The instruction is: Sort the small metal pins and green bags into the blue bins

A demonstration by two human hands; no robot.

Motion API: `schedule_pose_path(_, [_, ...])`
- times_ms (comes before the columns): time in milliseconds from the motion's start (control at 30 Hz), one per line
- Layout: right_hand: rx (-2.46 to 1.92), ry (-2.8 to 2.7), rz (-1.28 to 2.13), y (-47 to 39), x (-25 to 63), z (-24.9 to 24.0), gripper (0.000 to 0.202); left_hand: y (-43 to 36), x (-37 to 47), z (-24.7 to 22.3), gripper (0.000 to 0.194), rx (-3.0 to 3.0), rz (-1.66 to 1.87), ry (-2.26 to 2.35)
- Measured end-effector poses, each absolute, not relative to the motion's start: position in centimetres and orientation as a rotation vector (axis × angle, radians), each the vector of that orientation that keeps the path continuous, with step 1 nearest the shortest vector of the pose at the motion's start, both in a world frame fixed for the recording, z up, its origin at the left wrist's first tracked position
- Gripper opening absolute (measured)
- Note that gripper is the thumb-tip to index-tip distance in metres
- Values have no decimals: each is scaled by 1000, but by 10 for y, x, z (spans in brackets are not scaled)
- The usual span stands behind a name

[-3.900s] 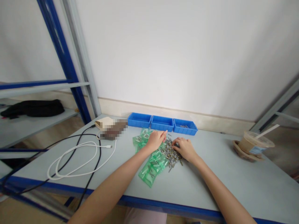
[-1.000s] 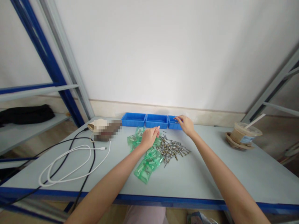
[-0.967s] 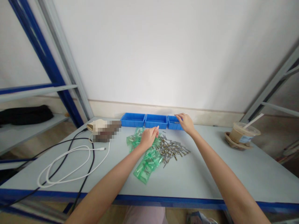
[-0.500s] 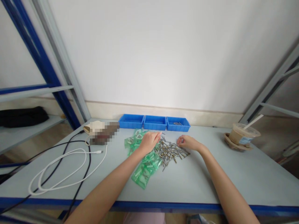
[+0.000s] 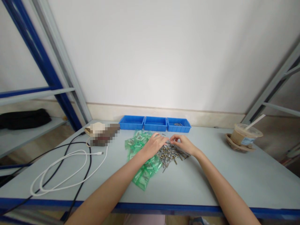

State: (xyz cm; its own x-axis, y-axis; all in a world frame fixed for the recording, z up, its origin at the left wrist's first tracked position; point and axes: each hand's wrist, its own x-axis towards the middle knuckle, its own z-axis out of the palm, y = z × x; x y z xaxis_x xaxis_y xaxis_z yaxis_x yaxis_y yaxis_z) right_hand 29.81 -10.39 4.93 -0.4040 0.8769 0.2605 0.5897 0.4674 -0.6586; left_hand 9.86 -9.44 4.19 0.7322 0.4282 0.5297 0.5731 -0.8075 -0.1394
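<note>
My left hand reaches over the green plastic bags, its fingers closed and pointing right. The fingertips of my right hand are pinched together, close to those of my left hand. A small metal pin glints between the two sets of fingertips, mostly hidden. Beneath both hands lies a loose pile of thin metal pins, several with brass-coloured parts. Small pieces show through the bags. What the left fingers grip, if anything, I cannot make out.
Three blue bins stand in a row at the back: a left bin, a middle bin and a right bin with several pins inside. A white cable and black cables lie left. A cup stands in a holder at right.
My right hand has moved left, from the pile's right side to my left fingertips. My left hand has shifted slightly right, bringing the two hands together over the pile.
</note>
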Motion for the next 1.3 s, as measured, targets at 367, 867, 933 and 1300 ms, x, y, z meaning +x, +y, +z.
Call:
schedule_pose_path(367, [-1039,-2044,603,-111,283,50,18,-93,95,42,17,-2568,-689,-808])
schedule_pose_path(867, [-1157,-2220,195,-118,281,58,13,-95,99,44,26,-2678,-788,-925])
schedule_pose_path(933, [-1181,-2228,140,-119,280,58,13,-96,99,45,26,-2685,-814,-974])
schedule_pose_path(1300, [-1200,-2251,163,-120,280,60,13,-99,99,49,28,-2803,-899,-1009])
